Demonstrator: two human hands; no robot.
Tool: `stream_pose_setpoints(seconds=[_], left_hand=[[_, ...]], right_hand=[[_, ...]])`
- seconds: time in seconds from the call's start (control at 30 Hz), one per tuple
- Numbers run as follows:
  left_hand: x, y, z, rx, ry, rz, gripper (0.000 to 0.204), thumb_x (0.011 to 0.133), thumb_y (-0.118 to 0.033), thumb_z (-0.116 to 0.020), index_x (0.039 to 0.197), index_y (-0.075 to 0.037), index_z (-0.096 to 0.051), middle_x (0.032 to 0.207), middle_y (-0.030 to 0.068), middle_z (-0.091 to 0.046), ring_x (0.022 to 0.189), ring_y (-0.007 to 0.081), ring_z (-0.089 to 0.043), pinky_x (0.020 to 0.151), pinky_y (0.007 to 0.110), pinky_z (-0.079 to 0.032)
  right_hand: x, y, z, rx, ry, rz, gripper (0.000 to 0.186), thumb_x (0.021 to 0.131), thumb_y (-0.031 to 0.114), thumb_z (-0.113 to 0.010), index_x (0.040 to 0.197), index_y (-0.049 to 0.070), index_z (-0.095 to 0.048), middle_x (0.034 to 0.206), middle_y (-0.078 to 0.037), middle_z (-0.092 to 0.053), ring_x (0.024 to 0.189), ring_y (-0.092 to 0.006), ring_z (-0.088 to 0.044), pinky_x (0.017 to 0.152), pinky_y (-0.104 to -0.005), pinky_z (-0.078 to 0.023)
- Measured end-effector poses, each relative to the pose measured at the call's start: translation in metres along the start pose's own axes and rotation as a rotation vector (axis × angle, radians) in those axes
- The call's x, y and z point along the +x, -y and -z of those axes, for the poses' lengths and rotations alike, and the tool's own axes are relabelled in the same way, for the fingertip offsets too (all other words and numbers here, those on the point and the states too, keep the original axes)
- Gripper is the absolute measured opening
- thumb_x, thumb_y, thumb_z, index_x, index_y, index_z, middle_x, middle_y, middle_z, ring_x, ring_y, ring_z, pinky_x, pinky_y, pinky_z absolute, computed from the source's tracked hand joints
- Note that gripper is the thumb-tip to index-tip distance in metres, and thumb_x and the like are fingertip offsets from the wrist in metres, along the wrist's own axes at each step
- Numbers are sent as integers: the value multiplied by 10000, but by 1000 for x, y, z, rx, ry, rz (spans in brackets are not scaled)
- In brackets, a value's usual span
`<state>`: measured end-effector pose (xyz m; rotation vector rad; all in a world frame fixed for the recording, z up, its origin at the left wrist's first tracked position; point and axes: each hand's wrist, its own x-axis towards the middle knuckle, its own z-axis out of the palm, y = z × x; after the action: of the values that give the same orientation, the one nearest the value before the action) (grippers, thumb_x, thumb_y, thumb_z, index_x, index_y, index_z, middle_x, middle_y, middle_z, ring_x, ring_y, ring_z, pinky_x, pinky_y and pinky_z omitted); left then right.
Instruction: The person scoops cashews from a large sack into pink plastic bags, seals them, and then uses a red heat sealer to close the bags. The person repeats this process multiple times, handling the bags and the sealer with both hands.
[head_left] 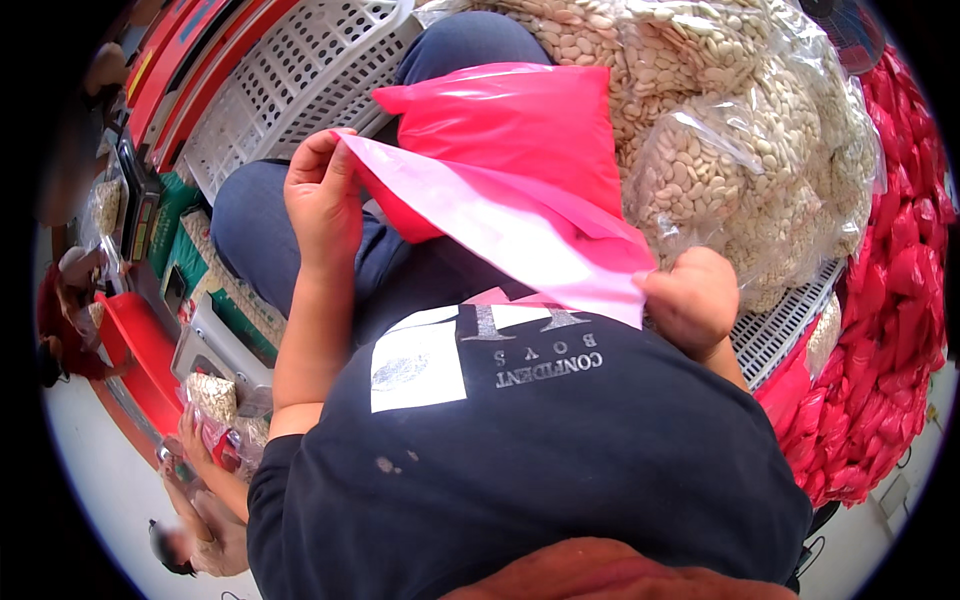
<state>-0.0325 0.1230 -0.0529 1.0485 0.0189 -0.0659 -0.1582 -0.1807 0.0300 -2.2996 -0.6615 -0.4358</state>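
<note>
My left hand (320, 195) pinches the left corner of a light pink plastic sheet or flap (480, 220), and my right hand (690, 300) grips its right end, stretching it diagonally above my lap. A plump, bright pink plastic bag (500, 115) lies behind the flap on my legs (250, 230); whether the two are joined I cannot tell. Just right of the bag are large clear bags of pale, flat seeds (720, 160).
White perforated baskets (310, 80) stand at upper left and right. A heap of pink packets (900, 250) fills the far right. Red tubs (140, 365) and a silver device (205, 345) are at left. Co-workers (200, 540) with seed bags work along the left side.
</note>
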Motion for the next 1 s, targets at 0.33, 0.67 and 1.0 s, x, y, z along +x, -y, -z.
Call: stream_pose_setpoints(seconds=[0.33,0.67,1.0], left_hand=[[13,8,-4,45,-83,201,104,841,-108,-572,879,-14,-550,796,45,-603,677,90,-572,622,215,-476],[40,41,18,111,-18,635,139,833,-167,-581,856,-33,-552,751,34,-597,596,75,-558,510,176,-451],[40,39,-12,298,16,474,400,789,-329,-629,1047,-52,-499,946,25,-560,823,103,-525,693,239,-419]], right_hand=[[31,-77,-41,162,-373,-803,118,781,92,-605,764,-25,-598,598,-49,-535,553,-73,-460,516,-221,-375],[53,-117,-73,-211,184,-927,288,776,293,-506,799,32,-628,784,-208,-599,752,-360,-580,679,-401,-449],[74,-118,-82,-420,178,-960,501,792,546,-475,850,75,-635,817,-176,-618,810,-353,-589,713,-427,-461]])
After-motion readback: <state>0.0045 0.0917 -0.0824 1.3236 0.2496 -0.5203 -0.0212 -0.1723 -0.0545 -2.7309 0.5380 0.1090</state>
